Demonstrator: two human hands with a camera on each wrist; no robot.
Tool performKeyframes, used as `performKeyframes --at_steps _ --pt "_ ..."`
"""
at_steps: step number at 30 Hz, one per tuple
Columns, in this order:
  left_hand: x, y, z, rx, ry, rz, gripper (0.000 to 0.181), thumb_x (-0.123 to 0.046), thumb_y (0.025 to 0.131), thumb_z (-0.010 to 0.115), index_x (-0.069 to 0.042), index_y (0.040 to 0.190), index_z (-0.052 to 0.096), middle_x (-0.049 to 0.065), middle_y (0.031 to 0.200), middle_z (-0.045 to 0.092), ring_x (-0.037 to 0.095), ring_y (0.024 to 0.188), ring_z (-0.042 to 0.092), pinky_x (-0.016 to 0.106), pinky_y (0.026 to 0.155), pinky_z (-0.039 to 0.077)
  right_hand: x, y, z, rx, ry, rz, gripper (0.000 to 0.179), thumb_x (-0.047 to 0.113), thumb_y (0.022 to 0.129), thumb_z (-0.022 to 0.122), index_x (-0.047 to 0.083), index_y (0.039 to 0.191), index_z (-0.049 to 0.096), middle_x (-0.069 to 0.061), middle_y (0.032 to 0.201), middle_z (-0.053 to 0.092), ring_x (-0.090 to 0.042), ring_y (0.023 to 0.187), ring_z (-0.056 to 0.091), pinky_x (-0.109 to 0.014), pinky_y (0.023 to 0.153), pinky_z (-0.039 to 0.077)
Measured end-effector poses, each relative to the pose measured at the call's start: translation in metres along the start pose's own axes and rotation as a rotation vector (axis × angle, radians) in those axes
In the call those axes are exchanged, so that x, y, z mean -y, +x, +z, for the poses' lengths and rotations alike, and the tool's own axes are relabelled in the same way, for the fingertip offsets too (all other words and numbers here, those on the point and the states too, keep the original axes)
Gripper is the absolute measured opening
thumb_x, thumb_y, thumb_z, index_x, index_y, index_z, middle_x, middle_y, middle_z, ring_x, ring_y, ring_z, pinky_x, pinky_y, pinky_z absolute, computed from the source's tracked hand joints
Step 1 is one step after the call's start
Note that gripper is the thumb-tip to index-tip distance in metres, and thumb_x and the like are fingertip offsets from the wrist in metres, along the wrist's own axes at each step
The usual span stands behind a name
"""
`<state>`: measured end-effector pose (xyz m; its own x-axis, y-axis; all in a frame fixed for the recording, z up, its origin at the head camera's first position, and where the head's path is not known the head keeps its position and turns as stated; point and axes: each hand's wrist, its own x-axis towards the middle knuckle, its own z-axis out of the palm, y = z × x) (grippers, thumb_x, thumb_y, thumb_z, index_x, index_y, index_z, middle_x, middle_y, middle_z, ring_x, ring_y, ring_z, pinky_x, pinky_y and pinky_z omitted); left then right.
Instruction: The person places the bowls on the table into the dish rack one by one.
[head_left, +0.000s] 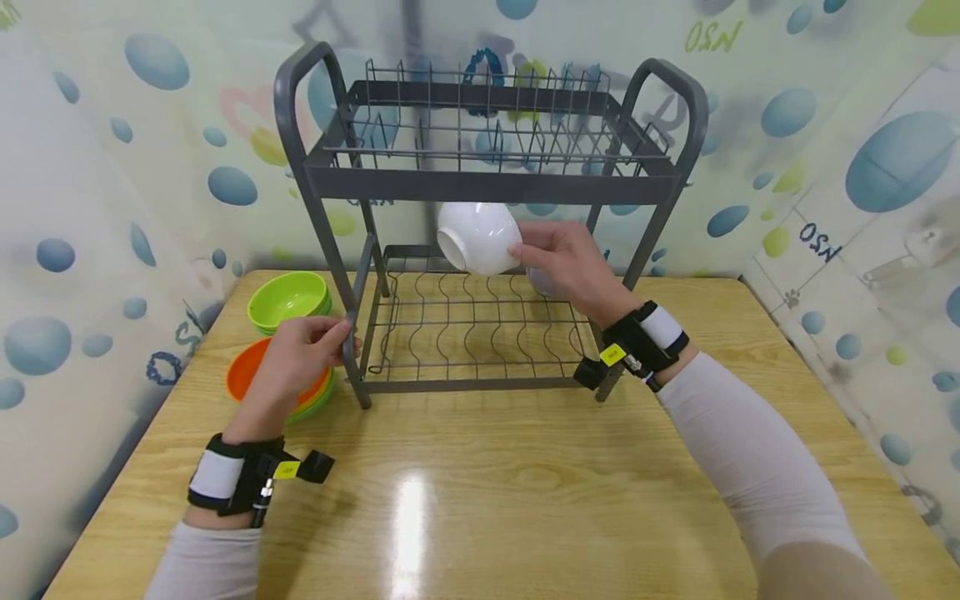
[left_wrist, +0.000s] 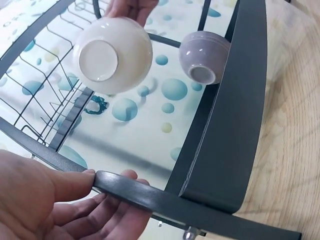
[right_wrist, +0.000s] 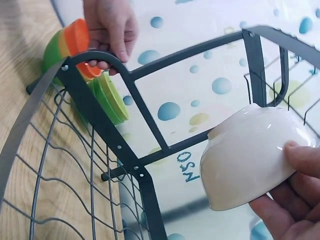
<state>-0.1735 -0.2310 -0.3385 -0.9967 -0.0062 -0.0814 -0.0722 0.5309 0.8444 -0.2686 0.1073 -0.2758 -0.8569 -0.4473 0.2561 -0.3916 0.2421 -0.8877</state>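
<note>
Right fingers (head_left: 537,254) pinch a white bowl (head_left: 483,237) — room beneath — left fingers (left_wrist: 72,185) clamp the rack's side rail (left_wrist: 132,191).

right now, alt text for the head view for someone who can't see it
The right hand holds a white bowl between the two tiers of a dark rack; the left hand grips its side rail. Stacked bowls, green and orange, sit on the table at left.
</note>
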Motion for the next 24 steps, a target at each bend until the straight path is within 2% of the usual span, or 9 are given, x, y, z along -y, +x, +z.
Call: performKeyframes --at_steps 4,8,14,24 --pt "0.002 0.002 -0.001 0.025 -0.014 -0.014 0.045 -0.037 0.100 0.044 0.000 0.121 0.061 0.018 0.108 0.066 0.018 0.086 0.065 0.027 0.082 0.056 -0.006 0.011 0.001 -0.024 0.115 0.128 0.042 0.029 0.092 0.063 0.016 0.131 0.060 -0.001 0.136 0.059 -0.014 0.117 0.058 -0.038 0.102 0.047" --pt "0.003 0.003 -0.003 0.049 -0.011 -0.021 0.047 -0.039 0.100 0.044 -0.001 0.121 0.061 0.017 0.109 0.066 0.018 0.087 0.064 0.030 0.084 0.056 -0.012 0.019 0.002 -0.036 0.196 0.205 0.043 0.025 0.094 0.060 0.015 0.135 0.056 -0.002 0.141 0.054 -0.018 0.119 0.058 -0.036 0.104 0.046" --pt "0.004 0.004 -0.005 0.071 -0.008 -0.041 0.047 -0.039 0.099 0.044 -0.002 0.123 0.059 0.017 0.111 0.064 0.020 0.090 0.063 0.022 0.080 0.055 -0.025 0.028 0.004 -0.069 0.282 0.279 0.042 0.020 0.096 0.057 0.011 0.137 0.054 -0.005 0.140 0.053 -0.021 0.120 0.058 -0.039 0.103 0.047" --pt "0.004 0.005 -0.006 0.075 -0.015 -0.030 0.049 -0.038 0.099 0.045 0.001 0.127 0.057 0.019 0.113 0.064 0.020 0.091 0.062 0.021 0.080 0.055 -0.049 0.033 0.002 -0.126 0.354 0.376 0.042 0.019 0.096 0.056 0.007 0.137 0.053 -0.009 0.140 0.052 -0.024 0.121 0.056 -0.042 0.104 0.046"
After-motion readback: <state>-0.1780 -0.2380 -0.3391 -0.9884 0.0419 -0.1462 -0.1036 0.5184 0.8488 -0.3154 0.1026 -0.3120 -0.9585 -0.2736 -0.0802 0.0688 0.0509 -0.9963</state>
